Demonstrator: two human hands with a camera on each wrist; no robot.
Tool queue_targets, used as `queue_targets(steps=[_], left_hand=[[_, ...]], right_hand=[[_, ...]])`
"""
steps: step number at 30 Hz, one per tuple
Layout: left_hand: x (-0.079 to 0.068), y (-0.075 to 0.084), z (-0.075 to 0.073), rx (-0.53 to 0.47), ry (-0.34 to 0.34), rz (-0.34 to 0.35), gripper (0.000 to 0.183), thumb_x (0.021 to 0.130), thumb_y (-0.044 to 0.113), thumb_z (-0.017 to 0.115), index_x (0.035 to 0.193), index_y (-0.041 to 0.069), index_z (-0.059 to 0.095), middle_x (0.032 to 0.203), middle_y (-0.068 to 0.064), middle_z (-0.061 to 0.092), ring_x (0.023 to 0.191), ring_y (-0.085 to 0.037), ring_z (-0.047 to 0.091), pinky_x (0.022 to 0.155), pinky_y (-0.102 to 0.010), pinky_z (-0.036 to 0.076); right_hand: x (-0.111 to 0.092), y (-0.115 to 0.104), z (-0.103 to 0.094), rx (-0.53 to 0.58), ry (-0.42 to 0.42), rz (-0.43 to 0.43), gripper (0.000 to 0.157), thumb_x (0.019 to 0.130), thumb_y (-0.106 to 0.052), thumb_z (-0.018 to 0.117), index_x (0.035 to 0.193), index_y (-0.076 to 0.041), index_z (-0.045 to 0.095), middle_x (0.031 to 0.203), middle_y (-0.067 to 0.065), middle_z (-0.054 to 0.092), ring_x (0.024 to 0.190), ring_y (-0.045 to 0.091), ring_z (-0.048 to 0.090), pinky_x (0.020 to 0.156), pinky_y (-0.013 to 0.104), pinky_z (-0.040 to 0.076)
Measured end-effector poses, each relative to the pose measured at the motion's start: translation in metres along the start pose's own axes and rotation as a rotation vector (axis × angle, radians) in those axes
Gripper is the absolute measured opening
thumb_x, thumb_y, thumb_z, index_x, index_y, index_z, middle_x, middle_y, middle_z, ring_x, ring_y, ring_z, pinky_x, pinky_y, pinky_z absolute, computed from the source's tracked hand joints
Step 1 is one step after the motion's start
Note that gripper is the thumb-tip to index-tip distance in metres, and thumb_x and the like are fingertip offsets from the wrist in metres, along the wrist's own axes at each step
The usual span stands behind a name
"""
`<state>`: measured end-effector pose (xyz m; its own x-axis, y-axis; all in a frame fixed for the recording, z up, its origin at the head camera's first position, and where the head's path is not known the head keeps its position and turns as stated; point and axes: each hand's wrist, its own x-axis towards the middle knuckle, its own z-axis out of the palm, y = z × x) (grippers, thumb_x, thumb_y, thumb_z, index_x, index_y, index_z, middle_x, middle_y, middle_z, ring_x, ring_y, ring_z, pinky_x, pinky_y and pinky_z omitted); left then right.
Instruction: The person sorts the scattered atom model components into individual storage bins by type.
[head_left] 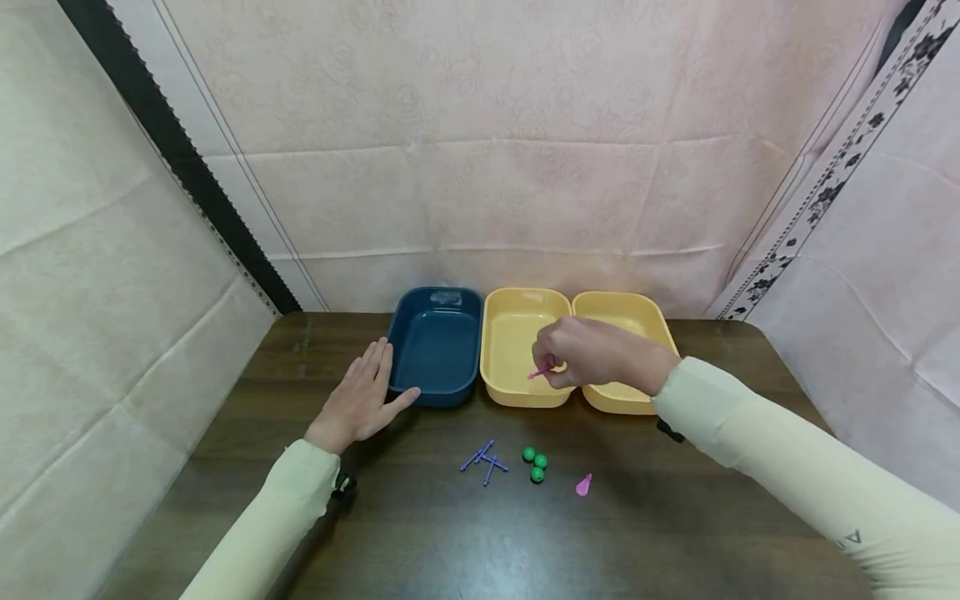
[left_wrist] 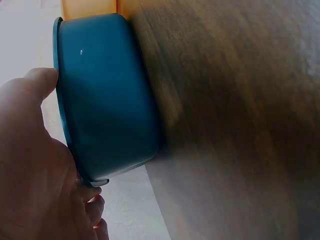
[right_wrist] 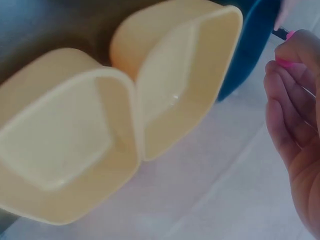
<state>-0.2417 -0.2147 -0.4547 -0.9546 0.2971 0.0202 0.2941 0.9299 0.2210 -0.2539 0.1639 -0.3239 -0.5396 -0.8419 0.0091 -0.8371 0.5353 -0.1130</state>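
Observation:
My left hand (head_left: 360, 400) lies with straight fingers along the near left corner of the blue tray (head_left: 442, 398), thumb at its rim in the left wrist view. Over the middle yellow tray (head_left: 517, 398), my right hand (head_left: 588, 352) pinches a small pink piece (head_left: 537, 373) between thumb and curled fingers. Most of that piece is hidden by the fingers, and its thin end points left. On the table in front of the trays lie several thin blue pegs (head_left: 489, 471), three green balls (head_left: 537, 475) and a pink teardrop-shaped piece (head_left: 583, 485).
A second yellow tray (head_left: 618, 404) stands at the right, partly covered by my right forearm. All three trays form a row on the dark wooden table (head_left: 420, 533), near its back edge. Pale patterned cloth (head_left: 465, 200) hangs behind and at both sides.

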Motion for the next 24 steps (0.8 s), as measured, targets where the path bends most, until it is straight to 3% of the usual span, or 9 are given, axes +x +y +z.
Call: queue_targets(steps=[8, 24], left_hand=[[0.0, 0.0, -0.001, 0.001, -0.001, -0.001, 0.103, 0.104, 0.068, 0.044, 0.167, -0.006, 0.01, 0.177, -0.025, 0.007, 0.165, -0.044, 0.01, 0.133, -0.061, 0.015], [-0.001, 0.002, -0.003, -0.004, 0.0, -0.005, 0.101, 0.105, 0.068, 0.044, 0.167, -0.006, 0.011, 0.177, -0.025, 0.009, 0.164, -0.045, 0.011, 0.133, -0.061, 0.016]], right_hand=[[0.033, 0.006, -0.007, -0.036, 0.04, -0.027, 0.005, 0.087, -0.01, 0.082, 0.086, -0.011, 0.077, 0.08, 0.002, 0.073, 0.071, 0.011, 0.059, 0.069, 0.025, 0.057], [0.093, 0.012, 0.002, -0.013, 0.048, 0.071, 0.004, 0.093, -0.013, 0.077, 0.093, -0.01, 0.079, 0.094, 0.005, 0.077, 0.081, 0.018, 0.068, 0.077, 0.027, 0.063]])
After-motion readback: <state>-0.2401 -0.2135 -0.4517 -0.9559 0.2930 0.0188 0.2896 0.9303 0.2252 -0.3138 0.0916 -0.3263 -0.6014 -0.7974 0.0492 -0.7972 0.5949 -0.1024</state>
